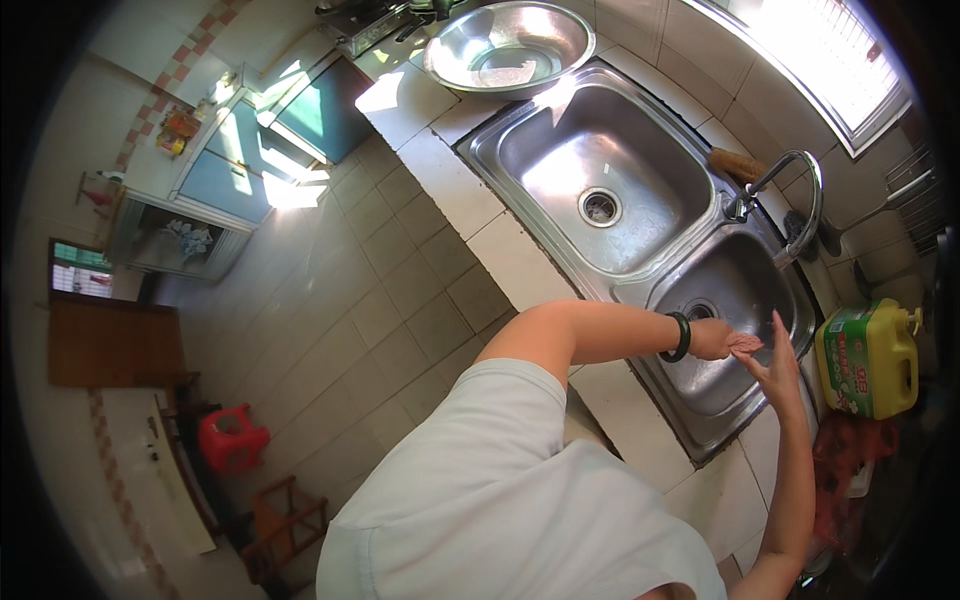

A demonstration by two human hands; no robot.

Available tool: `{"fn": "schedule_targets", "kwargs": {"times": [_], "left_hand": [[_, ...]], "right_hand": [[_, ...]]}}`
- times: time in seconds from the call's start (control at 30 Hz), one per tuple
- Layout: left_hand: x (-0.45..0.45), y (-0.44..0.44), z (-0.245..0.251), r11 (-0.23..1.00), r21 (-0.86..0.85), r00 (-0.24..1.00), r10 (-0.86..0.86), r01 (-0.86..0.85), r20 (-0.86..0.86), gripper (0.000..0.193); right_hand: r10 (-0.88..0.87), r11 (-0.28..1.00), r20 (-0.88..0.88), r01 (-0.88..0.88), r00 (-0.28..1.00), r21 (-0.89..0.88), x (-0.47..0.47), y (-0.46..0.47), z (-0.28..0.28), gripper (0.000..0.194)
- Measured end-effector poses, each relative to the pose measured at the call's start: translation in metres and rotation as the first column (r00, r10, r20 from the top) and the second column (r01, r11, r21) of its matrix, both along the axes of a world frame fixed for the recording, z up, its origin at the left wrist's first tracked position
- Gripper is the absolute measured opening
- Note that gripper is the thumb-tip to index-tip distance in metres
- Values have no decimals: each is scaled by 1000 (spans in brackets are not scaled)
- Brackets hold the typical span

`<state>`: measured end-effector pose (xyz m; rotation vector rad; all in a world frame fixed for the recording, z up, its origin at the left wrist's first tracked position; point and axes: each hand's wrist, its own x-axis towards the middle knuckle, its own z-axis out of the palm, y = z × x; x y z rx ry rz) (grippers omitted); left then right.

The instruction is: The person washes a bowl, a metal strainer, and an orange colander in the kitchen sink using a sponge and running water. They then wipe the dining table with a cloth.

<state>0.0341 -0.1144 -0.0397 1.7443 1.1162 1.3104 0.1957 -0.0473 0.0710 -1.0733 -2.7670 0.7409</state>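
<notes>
Over the smaller basin (720, 386) of a steel double sink, my left hand (709, 338), with a dark bangle at the wrist, grips a small crumpled pink piece (745, 343). Whether it is meat or cloth I cannot tell. My right hand (776, 365) faces it from the other side, thumb and fingers spread apart. The right thumb reaches to the edge of the pink piece; firm contact is unclear. A drain (701, 309) shows just beyond my left hand. The curved chrome faucet (814, 187) has its spout end above this basin.
The larger basin (637, 180) adjoins on the left, with a wide steel bowl (510, 49) on the tiled counter past it. A yellow detergent jug (870, 360) and a red plastic bag (844, 465) stand at the right. Behind the faucet lies a brown scrubber (736, 163). A red stool (232, 437) is on the floor.
</notes>
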Motion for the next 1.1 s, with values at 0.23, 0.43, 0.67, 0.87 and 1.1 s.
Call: {"fn": "schedule_targets", "kwargs": {"times": [0.23,0.43,0.67,0.87,1.1], "left_hand": [[9,-6,48,285,-145,130,73,948,989,14],[30,-16,78,152,33,-53,130,988,990,22],[16,-6,95,268,-204,238,-103,942,966,40],[-5,15,95,520,-632,816,-308,575,489,32],[-5,33,89,916,-390,895,-92,-96,-437,19]], "right_hand": [[422,658,128,-401,897,638,4,-10,35,73],[596,625,-1,-463,803,629,0,5,48,23],[497,698,21,-414,867,584,-4,7,55,16],[204,847,187,-269,961,458,-8,10,31,18],[120,979,-34,-113,992,169,-10,20,-9,12]]}}
